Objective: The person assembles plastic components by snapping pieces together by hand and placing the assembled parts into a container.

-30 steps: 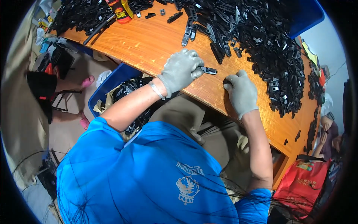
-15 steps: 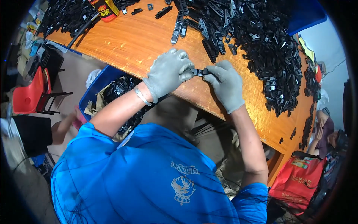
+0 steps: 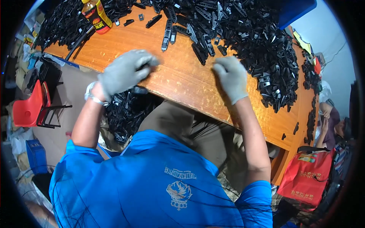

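My left hand (image 3: 127, 73), in a grey glove, hovers over the table's near edge above the bin of black parts (image 3: 125, 114). Its thumb stands apart from the fingers, whose tips are blurred, and I see nothing between them. A dark, smeared piece (image 3: 139, 90) shows just below this hand, at the bin's far side. My right hand (image 3: 232, 79), gloved alike, is over the table left of the big heap of small black plastic parts (image 3: 272, 68). Its fingers are loosely curled, thumb apart, with nothing visible in them. Long black clip-like pieces (image 3: 166, 35) lie beyond both hands.
A drink bottle (image 3: 97, 17) stands at the far left of the wooden table (image 3: 178, 81), beside another black heap (image 3: 62, 28). A blue bin (image 3: 298, 13) is at the far right. A red chair (image 3: 30, 106) stands left, a red bag (image 3: 306, 178) right. Another person sits at right.
The small black clip-like part held between both hands is out of them. My left hand has moved left toward the bin; my right hand stays near its place, fingers loosened. The view has shifted slightly.
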Available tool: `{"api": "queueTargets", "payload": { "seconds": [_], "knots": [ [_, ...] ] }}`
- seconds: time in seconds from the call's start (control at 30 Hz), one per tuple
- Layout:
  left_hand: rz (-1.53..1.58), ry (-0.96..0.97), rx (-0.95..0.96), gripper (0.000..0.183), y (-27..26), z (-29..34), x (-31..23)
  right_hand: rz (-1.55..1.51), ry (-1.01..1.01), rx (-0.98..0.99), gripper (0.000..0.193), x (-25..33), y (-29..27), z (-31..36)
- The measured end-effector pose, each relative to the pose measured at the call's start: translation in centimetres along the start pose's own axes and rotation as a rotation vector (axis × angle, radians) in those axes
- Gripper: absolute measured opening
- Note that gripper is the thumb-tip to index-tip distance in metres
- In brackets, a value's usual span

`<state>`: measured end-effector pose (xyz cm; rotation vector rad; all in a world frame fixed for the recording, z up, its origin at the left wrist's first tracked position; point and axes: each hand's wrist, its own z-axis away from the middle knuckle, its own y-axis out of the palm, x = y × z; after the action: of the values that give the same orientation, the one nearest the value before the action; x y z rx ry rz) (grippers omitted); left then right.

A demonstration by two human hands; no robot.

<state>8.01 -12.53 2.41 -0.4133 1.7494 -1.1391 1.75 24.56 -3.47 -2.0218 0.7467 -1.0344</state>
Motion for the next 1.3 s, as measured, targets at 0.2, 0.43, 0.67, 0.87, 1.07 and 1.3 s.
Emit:
{"api": "queueTargets", "payload": {
  "seconds": [0.2,0.43,0.67,0.87,1.07,1.3],
  "knots": [
    [-0.105,-0.092,-0.186,0.034,6.4,-9.9,-4.7,0.269,0.188,0.075,0.028,-0.1,-0.2,-4.7],
    [-0.206,-0.203,-0.265,0.032,8.4,-11.1,-5.8,0.400,0.092,0.134,0.014,-1.7,0.2,-3.6],
    [-0.007,-0.099,-0.206,0.023,9.2,-7.7,-5.6,0.089,0.021,0.113,0.016,-2.4,-1.2,-1.0],
    [-0.227,0.088,-0.285,0.021,8.9,-6.3,-4.6,-0.794,0.580,0.304,0.019,4.2,-2.9,1.5],
    [0.158,0.217,-0.303,0.018,8.6,-4.2,-5.5,-1.135,0.683,0.377,0.023,7.2,-2.6,3.1],
    [0.448,-0.192,-0.106,0.023,8.5,-1.7,-7.0,-0.657,0.365,0.255,0.023,9.6,-1.4,5.8]
  ]
}}
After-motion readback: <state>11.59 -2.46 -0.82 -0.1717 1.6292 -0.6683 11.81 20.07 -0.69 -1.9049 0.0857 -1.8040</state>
